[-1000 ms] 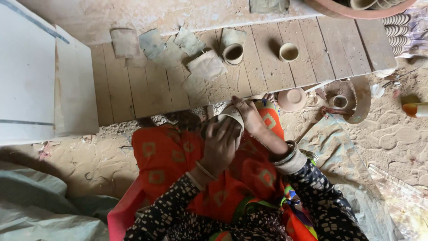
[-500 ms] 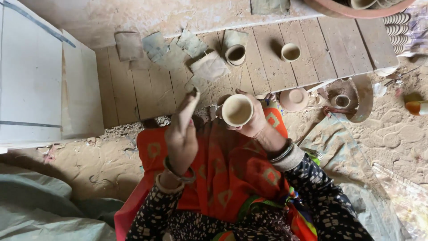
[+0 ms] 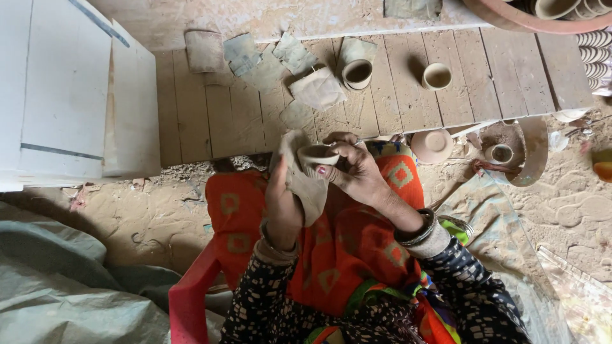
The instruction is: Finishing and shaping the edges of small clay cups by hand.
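1. From my remote post I see the right hand [image 3: 357, 172] pinching a small, pale, unfired clay cup [image 3: 317, 155] by its rim, fingers curled over the lip, above an orange patterned cloth [image 3: 357, 236] spread across the lap.

2. The left hand [image 3: 284, 200] presses a grey-brown scrap of damp cloth [image 3: 306, 185] against the cup's near side and underside; its fingers are closed on the scrap, thumb hidden behind it.

3. I judge the wiping of this cup as underway, not finished: the scrap covers only part of the wall, and the cup is not yet set down.

4. Two similar clay cups [image 3: 357, 73] [image 3: 437, 76] stand upright on the weathered wooden plank platform [image 3: 210, 121], towards its far edge, well apart from each other; I take these as pieces already dealt with, though I cannot tell for certain.

5. More scraps of cloth [image 3: 293, 54] lie scattered near the platform's far edge.

6. A shallow clay saucer [image 3: 432, 146] and another small cup [image 3: 500, 153] sit on the sandy ground just off the platform's near right corner; whether they await handling is unclear.

7. The held cup is tilted, its mouth facing up and slightly away from me; its long axis runs from base to mouth, leaning towards the platform.
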